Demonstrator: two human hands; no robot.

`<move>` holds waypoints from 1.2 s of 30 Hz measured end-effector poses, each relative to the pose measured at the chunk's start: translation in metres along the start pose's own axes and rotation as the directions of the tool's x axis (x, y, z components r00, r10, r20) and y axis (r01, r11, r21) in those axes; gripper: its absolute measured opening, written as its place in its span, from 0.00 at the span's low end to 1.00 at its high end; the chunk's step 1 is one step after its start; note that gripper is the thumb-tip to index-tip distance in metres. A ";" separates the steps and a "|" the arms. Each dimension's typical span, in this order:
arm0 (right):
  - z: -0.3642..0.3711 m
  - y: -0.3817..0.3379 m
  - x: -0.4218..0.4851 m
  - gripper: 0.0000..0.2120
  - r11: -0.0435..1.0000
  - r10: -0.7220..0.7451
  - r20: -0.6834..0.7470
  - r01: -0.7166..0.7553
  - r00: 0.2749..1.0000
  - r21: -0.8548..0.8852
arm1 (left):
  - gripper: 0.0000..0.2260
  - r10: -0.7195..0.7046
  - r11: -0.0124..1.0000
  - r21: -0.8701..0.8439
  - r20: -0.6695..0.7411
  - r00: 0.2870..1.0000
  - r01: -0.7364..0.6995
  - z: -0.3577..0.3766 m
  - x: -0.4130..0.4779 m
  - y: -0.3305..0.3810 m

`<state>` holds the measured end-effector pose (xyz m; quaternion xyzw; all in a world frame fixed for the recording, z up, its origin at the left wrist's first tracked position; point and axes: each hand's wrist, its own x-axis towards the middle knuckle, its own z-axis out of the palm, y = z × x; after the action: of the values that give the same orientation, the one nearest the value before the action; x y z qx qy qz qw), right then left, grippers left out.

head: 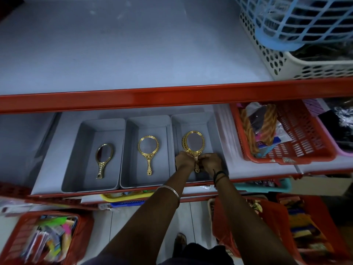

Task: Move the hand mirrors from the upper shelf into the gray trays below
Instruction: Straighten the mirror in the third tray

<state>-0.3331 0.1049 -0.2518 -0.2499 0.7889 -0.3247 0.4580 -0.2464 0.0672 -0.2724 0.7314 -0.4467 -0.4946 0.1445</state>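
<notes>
Three gray trays stand side by side on the lower shelf. The left tray (82,150) holds a gold hand mirror (103,159) lying flat. A second gold mirror (148,153) lies in the middle tray (131,142). Over the right tray (210,131), my left hand (184,160) and my right hand (211,162) both grip the handle of a third gold mirror (193,143), possibly two stacked together. Its oval head points away from me, inside the tray. The upper shelf (124,54) shows no mirrors.
A red shelf rail (172,96) runs across above the trays. A white perforated basket (286,62) with a blue basket (298,22) in it sits at the upper right. A red basket of goods (298,146) stands right of the trays. More baskets sit below.
</notes>
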 end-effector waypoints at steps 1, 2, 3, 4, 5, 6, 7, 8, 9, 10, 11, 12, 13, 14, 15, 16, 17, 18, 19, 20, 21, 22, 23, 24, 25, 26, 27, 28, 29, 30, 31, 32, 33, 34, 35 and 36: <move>0.000 0.000 0.000 0.10 1.000 0.005 0.000 -0.005 1.000 0.011 | 0.10 0.002 1.000 -0.005 0.000 1.000 -0.002 -0.001 -0.001 0.000; 0.000 -0.001 0.000 0.10 1.000 0.007 0.000 -0.007 1.000 0.019 | 0.10 -0.002 1.000 -0.004 -0.003 1.000 0.002 -0.001 -0.001 0.000; 0.000 -0.001 0.000 0.10 1.000 0.004 0.002 -0.004 1.000 0.020 | 0.10 -0.007 1.000 -0.008 -0.005 1.000 0.007 -0.001 0.000 0.000; 0.000 0.000 0.000 0.10 1.000 -0.006 0.003 0.006 1.000 0.014 | 0.10 -0.014 1.000 -0.017 -0.001 1.000 0.014 0.000 0.001 -0.001; 0.001 0.000 0.000 0.10 1.000 -0.022 -0.001 0.022 1.000 -0.002 | 0.10 -0.020 0.999 -0.027 0.004 1.000 0.021 0.001 0.002 -0.002; 0.001 0.001 -0.001 0.11 0.998 -0.047 -0.009 0.047 0.999 -0.033 | 0.10 -0.024 0.999 -0.030 0.006 1.000 0.024 0.001 0.003 -0.003; 0.002 0.001 -0.001 0.11 0.994 -0.081 -0.019 0.079 0.997 -0.082 | 0.10 -0.024 0.999 -0.025 0.006 1.000 0.024 0.002 0.003 -0.003; 0.003 0.001 -0.003 0.11 0.984 -0.120 -0.029 0.115 0.992 -0.134 | 0.10 -0.017 1.000 -0.017 0.005 1.000 0.018 0.002 0.003 -0.004; 0.004 0.000 -0.004 0.11 0.973 -0.157 -0.044 0.147 0.987 -0.177 | 0.10 -0.014 1.000 -0.013 0.001 1.000 0.014 0.002 0.003 -0.005; 0.004 -0.001 -0.006 0.11 0.964 -0.189 -0.062 0.173 0.980 -0.201 | 0.10 -0.012 1.000 -0.013 -0.003 1.000 0.012 0.003 0.004 -0.005; 0.004 -0.001 -0.008 0.11 0.960 -0.205 -0.077 0.185 0.976 -0.212 | 0.10 -0.011 1.000 -0.015 -0.004 1.000 0.011 0.003 0.004 -0.006; 0.004 -0.001 -0.008 0.12 0.958 -0.210 -0.086 0.188 0.974 -0.217 | 0.11 -0.011 1.000 -0.014 -0.003 1.000 0.011 0.004 0.004 -0.006; 0.004 -0.001 -0.008 0.12 0.960 -0.204 -0.088 0.182 0.975 -0.215 | 0.10 -0.014 1.000 -0.014 0.000 1.000 0.014 0.004 0.004 -0.006; 0.004 0.000 -0.007 0.12 0.962 -0.194 -0.084 0.173 0.977 -0.209 | 0.10 -0.018 1.000 -0.011 0.006 1.000 0.018 0.005 0.005 -0.006; 0.004 0.001 -0.007 0.12 0.965 -0.186 -0.079 0.166 0.979 -0.205 | 0.10 -0.026 1.000 -0.014 0.006 1.000 0.026 0.006 0.006 -0.007; 0.004 0.001 -0.007 0.12 0.966 -0.181 -0.076 0.163 0.981 -0.202 | 0.09 -0.041 0.999 -0.029 0.005 0.999 0.042 0.007 0.008 -0.007; 0.004 0.002 -0.007 0.12 0.965 -0.183 -0.075 0.165 0.980 -0.203 | 0.09 -0.059 0.997 -0.047 0.001 0.998 0.059 0.008 0.008 -0.008; 0.004 0.002 -0.008 0.12 0.964 -0.188 -0.077 0.170 0.979 -0.204 | 0.09 -0.074 0.995 -0.060 -0.002 0.997 0.073 0.009 0.010 -0.009; 0.004 0.002 -0.009 0.12 0.962 -0.194 -0.077 0.175 0.978 -0.209 | 0.09 -0.085 0.994 -0.066 -0.006 0.996 0.084 0.011 0.011 -0.010; 0.004 0.003 -0.009 0.12 0.960 -0.200 -0.075 0.180 0.977 -0.213 | 0.09 -0.089 0.994 -0.069 -0.008 0.996 0.088 0.012 0.013 -0.011; 0.004 0.003 -0.009 0.12 0.958 -0.206 -0.073 0.186 0.976 -0.219 | 0.09 -0.094 0.993 -0.075 -0.008 0.996 0.093 0.014 0.015 -0.012; 0.004 0.004 -0.009 0.12 0.956 -0.211 -0.071 0.191 0.975 -0.223 | 0.09 -0.101 0.991 -0.089 -0.006 0.995 0.100 0.015 0.017 -0.013; 0.005 0.004 -0.008 0.11 0.955 -0.214 -0.069 0.194 0.974 -0.224 | 0.09 -0.112 0.988 -0.106 -0.001 0.994 0.112 0.016 0.019 -0.014; 0.005 0.004 -0.008 0.11 0.956 -0.214 -0.068 0.194 0.975 -0.221 | 0.09 -0.118 0.986 -0.115 0.000 0.993 0.117 0.016 0.020 -0.014; 0.005 0.004 -0.007 0.11 0.956 -0.214 -0.065 0.195 0.975 -0.220 | 0.09 -0.127 0.985 -0.120 0.002 0.992 0.126 0.017 0.022 -0.015; 0.005 0.004 -0.006 0.11 0.955 -0.214 -0.063 0.195 0.975 -0.222 | 0.09 -0.131 0.984 -0.122 0.005 0.991 0.131 0.017 0.023 -0.015; 0.005 0.004 -0.006 0.11 0.954 -0.215 -0.064 0.195 0.975 -0.226 | 0.09 -0.134 0.983 -0.124 0.011 0.991 0.135 0.018 0.024 -0.015; 0.004 0.004 -0.005 0.11 0.954 -0.216 -0.063 0.197 0.974 -0.227 | 0.09 -0.136 0.982 -0.127 0.016 0.991 0.137 0.019 0.026 -0.016; 0.004 0.005 -0.004 0.11 0.953 -0.219 -0.059 0.200 0.974 -0.225 | 0.09 -0.140 0.982 -0.128 0.018 0.990 0.141 0.018 0.026 -0.016; 0.004 0.005 -0.003 0.11 0.953 -0.220 -0.052 0.203 0.974 -0.224 | 0.09 -0.143 0.981 -0.131 0.024 0.989 0.145 0.018 0.025 -0.015; 0.003 0.005 -0.003 0.11 0.953 -0.218 -0.041 0.203 0.975 -0.225 | 0.09 -0.151 0.980 -0.129 0.028 0.988 0.153 0.019 0.028 -0.016; 0.003 0.006 -0.002 0.11 0.952 -0.216 -0.030 0.204 0.976 -0.228 | 0.09 -0.154 0.979 -0.127 0.033 0.987 0.157 0.020 0.031 -0.018; 0.002 0.006 -0.001 0.11 0.952 -0.215 -0.021 0.205 0.976 -0.228 | 0.09 -0.154 0.981 -0.118 0.036 0.987 0.157 0.020 0.030 -0.017; 0.002 0.006 0.000 0.11 0.953 -0.214 -0.016 0.205 0.977 -0.225 | 0.09 -0.153 0.982 -0.109 0.037 0.988 0.156 0.017 0.026 -0.015; 0.002 0.007 0.000 0.10 0.954 -0.214 -0.014 0.206 0.977 -0.219 | 0.09 -0.149 0.983 -0.103 0.040 0.988 0.153 0.014 0.021 -0.012; 0.002 0.007 0.000 0.10 0.955 -0.213 -0.010 0.206 0.977 -0.215 | 0.09 -0.146 0.983 -0.102 0.044 0.988 0.150 0.013 0.019 -0.011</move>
<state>-0.3325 0.1091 -0.2583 -0.3743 0.7955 -0.2894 0.3786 -0.2495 0.0612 -0.2971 0.7448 -0.3671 -0.5400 0.1373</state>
